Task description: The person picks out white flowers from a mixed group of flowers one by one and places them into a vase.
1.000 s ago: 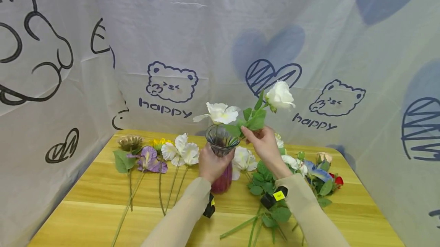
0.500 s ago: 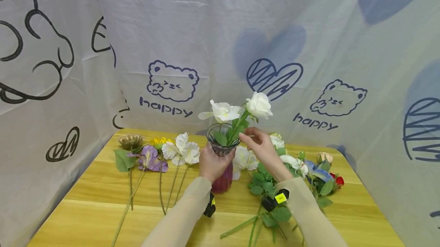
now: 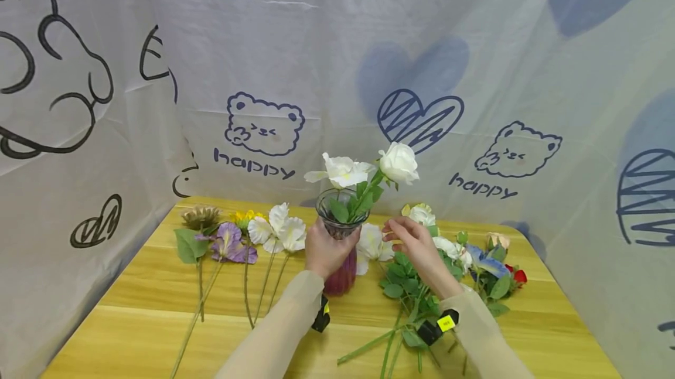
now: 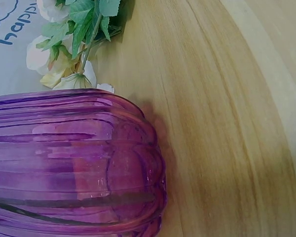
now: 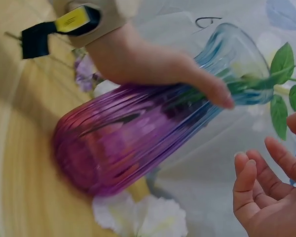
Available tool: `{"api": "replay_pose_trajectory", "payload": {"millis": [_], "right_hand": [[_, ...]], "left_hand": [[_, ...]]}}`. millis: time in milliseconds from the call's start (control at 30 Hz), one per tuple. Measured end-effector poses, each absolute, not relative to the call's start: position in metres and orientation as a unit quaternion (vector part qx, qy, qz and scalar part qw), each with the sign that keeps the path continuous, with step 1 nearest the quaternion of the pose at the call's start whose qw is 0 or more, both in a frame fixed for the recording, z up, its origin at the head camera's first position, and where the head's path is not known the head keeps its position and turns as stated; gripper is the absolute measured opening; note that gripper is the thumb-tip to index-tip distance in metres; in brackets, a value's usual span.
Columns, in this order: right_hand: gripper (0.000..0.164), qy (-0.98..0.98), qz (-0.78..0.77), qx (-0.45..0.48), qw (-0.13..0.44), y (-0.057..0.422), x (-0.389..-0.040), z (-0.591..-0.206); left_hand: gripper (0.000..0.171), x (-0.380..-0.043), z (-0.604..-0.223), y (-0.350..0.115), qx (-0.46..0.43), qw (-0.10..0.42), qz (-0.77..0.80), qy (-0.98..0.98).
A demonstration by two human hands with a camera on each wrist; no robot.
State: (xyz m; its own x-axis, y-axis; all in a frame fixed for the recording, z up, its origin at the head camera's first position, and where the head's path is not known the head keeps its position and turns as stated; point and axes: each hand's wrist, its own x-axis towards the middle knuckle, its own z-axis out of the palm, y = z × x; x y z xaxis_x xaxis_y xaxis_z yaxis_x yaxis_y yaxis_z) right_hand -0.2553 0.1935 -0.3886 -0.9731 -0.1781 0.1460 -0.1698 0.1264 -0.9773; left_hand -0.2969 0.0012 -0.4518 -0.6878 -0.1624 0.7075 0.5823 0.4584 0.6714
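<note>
My left hand grips the neck of a ribbed glass vase, purple below and bluish clear at its flared rim. In the vase stand a white rose with green leaves and a flat-petalled white flower; their stems show through the glass in the right wrist view. My right hand is just right of the vase, fingers loosely bent and holding nothing. Below it lie green leafy stems. The left wrist view shows the vase's purple base close up, with the left hand out of sight.
Left on the wooden table lie a purple flower, a yellow flower, a brown flower and white flowers. At right are a blue flower and a red one. A printed cloth hangs behind.
The white rose has moved left and down into the vase. My right hand has let go of it and drawn back to the right and down. The left hand keeps its hold.
</note>
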Motion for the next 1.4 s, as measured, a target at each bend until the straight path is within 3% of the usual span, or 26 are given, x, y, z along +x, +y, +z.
{"api": "replay_pose_trajectory", "payload": {"millis": [600,833,1067,1400], "right_hand": [[0.041,0.805,-0.585,-0.091,0.027,0.241,-0.219,-0.41],[0.026,0.88,-0.443,-0.17,0.033,0.247,-0.197,-0.413],[0.014,0.878,-0.369,-0.294,0.081,0.23,-0.176,-0.422],[0.02,0.866,-0.328,-0.341,0.163,0.205,-0.161,-0.445]], "left_hand": [[0.054,-0.296,-0.451,0.001,-0.133,0.36,-0.501,-0.776],[0.054,-0.296,-0.45,0.0,-0.136,0.357,-0.504,-0.775],[0.053,-0.295,-0.451,0.001,-0.137,0.352,-0.509,-0.774],[0.055,-0.296,-0.451,0.001,-0.134,0.346,-0.51,-0.776]]}}
